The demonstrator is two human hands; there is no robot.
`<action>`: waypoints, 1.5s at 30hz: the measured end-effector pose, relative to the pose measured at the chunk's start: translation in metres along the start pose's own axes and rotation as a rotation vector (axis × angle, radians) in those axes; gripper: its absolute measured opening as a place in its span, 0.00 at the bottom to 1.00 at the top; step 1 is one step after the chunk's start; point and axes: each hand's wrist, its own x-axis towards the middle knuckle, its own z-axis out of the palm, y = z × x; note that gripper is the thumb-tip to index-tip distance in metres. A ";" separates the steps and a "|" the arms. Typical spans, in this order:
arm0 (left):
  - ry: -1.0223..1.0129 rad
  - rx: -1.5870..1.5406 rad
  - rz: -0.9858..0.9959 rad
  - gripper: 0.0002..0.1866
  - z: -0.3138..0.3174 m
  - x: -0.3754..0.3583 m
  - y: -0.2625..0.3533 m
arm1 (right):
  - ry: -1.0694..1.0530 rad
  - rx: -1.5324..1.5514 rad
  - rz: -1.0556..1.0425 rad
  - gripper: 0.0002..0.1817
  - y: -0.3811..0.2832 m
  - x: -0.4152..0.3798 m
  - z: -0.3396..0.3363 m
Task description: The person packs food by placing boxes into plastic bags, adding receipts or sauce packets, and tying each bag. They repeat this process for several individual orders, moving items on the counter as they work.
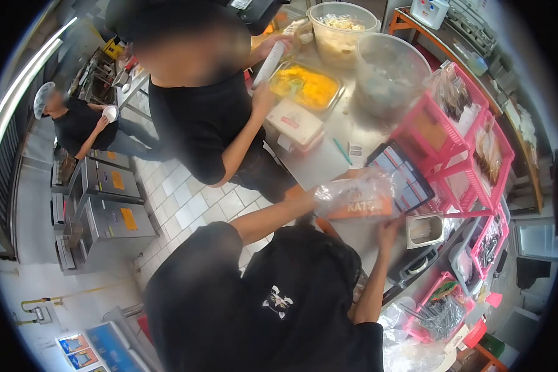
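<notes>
A clear plastic bag with an orange, printed piece inside or behind it is held over the metal table. My left hand is at the bag's left side, its fingers mostly covered by the plastic. On the other side, my right hand closes at the bag's lower right corner. Just beyond the bag lies a dark-framed tablet with a lit screen. A small metal container stands right of my right hand.
A co-worker at the table holds a white object near a tray of yellow food. Large tubs stand at the back; pink baskets line the right. Another person stands far left. A takeaway box sits mid-table.
</notes>
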 end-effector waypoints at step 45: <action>-0.071 0.220 -0.170 0.09 0.089 -0.043 -0.085 | -0.061 -0.564 0.321 0.09 0.004 0.084 -0.104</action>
